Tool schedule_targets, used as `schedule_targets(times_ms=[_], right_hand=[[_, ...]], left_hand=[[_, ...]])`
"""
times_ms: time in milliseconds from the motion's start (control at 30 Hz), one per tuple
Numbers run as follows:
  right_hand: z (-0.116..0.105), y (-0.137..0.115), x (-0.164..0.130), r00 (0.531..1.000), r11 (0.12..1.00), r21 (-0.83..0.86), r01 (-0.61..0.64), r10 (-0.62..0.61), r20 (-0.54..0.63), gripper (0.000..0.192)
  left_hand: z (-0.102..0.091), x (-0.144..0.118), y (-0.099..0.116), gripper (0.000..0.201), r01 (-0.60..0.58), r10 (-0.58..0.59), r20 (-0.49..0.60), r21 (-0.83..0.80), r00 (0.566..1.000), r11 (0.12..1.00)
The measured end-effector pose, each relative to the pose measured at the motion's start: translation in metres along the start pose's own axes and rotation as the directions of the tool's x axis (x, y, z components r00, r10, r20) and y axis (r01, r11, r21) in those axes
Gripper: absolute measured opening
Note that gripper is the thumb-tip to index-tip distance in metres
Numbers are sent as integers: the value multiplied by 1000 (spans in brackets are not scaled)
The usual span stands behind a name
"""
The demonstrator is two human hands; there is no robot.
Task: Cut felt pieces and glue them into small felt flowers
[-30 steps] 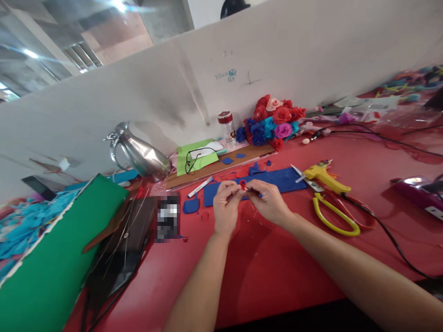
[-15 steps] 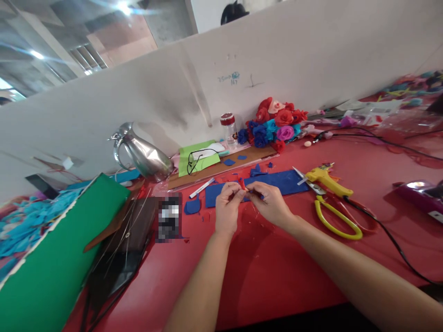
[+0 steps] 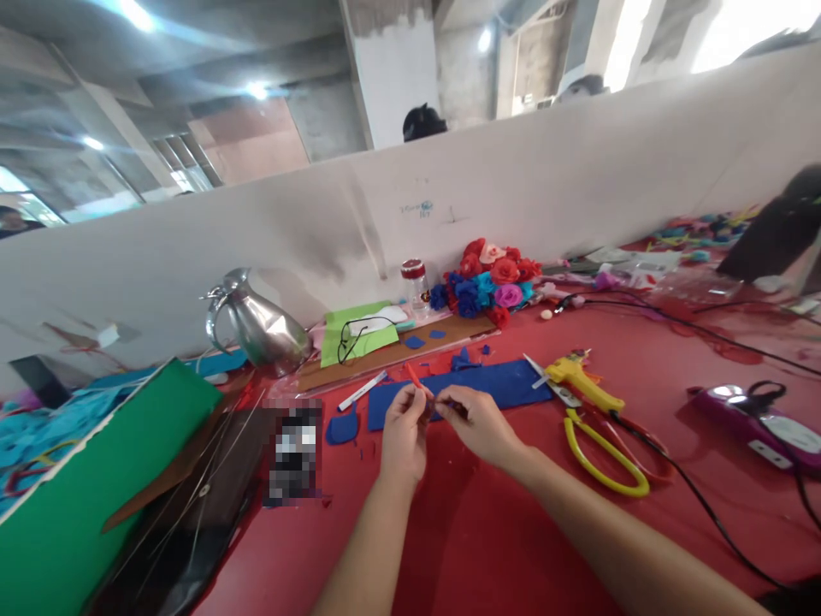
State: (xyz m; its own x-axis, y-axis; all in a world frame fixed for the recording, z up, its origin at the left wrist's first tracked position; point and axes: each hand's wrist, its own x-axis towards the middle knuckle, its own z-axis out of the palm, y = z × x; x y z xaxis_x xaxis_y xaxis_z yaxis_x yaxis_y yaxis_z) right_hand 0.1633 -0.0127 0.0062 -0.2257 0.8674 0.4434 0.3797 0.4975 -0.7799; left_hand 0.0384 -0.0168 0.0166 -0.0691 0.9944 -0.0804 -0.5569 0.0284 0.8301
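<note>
Both hands meet above the red table (image 3: 487, 530), just in front of a long blue felt strip (image 3: 487, 383). The left hand (image 3: 403, 432) is closed, its fingertips pinched on a small red piece (image 3: 416, 377) that sticks up and back from the thumb and forefinger. The right hand (image 3: 478, 421) is closed as well, its fingertips pressed together right beside the left hand's, at the lower end of the same red piece; whether it grips the piece or something else too small to make out cannot be told. The red piece thus sits between the two hands, at their fingertips, raised a little over the near edge of the blue strip. To the right of the hands lie a yellow glue gun (image 3: 581, 381) and yellow-handled scissors (image 3: 606, 453), close to each other, with a black cord (image 3: 705, 513) running off toward the table's near right corner. To the left lie a white pen (image 3: 363, 391) and a small blue cutout (image 3: 341, 426). A steel jug (image 3: 260, 325) and a heap of felt flowers (image 3: 491, 278) stand against the white wall (image 3: 577, 188) at the back.
</note>
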Motion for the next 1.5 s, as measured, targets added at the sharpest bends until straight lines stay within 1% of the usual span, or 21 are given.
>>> schedule_targets(times_ms=[67,200,333,433,600,733,833,900,967,1033,1067,1167,1200,1267,1333,1400,1433,1500], right_hand=[[1,1,1,1000,1000,6,-1,2,-8,15],[2,3,1,1000,999,40,-13,13,-21,15],[3,4,1,999,997,75,-30,34,-41,16],[1,4,1,995,997,70,-34,40,-87,18],[-16,-8,5,984,1000,1,-15,15,-178,19],[-30,-20,4,985,992,-122,34,-54,-165,19],[-38,-21,-9,989,970,-238,55,-85,-119,19],[-46,-17,-23,993,941,-334,49,-81,-85,20],[-58,-8,-39,992,892,-451,36,-85,-89,22],[-75,5,-54,986,833,-553,18,-107,-129,23],[-84,13,-61,981,807,-590,-11,-106,-163,23],[-106,39,-79,956,735,-658,-161,-49,-289,25],[-111,47,-84,951,712,-673,-200,-23,-307,24],[-114,57,-94,940,664,-705,-249,-9,-340,25],[-112,62,-101,950,639,-738,-217,-36,-310,26],[-108,61,-104,961,643,-749,-160,-73,-268,26],[-106,59,-104,960,647,-749,-145,-92,-265,25],[-107,55,-104,947,635,-758,-150,-128,-295,24]], left_hand=[[0,0,1,34,4,-4,12,-14,1000,1000],[0,2,2,36,-7,6,-21,-37,1000,999],[-1,2,2,36,28,-31,-49,-57,998,998],[-2,3,-1,35,45,-47,-66,-41,997,998],[-5,6,-6,31,95,-89,-94,56,992,994],[-6,9,-7,30,112,-104,-100,75,990,991],[-7,10,-7,28,135,-126,-102,87,987,987],[-7,10,-8,26,162,-152,-98,100,983,982],[-7,10,-9,23,194,-183,-106,109,978,975],[-7,10,-9,20,208,-195,-113,113,974,972],[-7,10,-9,17,209,-196,-116,115,974,971],[-6,9,-9,11,217,-203,-115,126,972,968],[-5,9,-9,10,219,-205,-113,130,972,967],[-4,9,-8,10,224,-210,-109,138,972,965],[-4,8,-7,9,227,-213,-113,140,971,964],[-4,8,-6,8,230,-214,-121,137,969,963],[-4,8,-6,8,233,-216,-125,137,968,963],[-4,8,-6,7,239,-222,-127,140,967,961]])
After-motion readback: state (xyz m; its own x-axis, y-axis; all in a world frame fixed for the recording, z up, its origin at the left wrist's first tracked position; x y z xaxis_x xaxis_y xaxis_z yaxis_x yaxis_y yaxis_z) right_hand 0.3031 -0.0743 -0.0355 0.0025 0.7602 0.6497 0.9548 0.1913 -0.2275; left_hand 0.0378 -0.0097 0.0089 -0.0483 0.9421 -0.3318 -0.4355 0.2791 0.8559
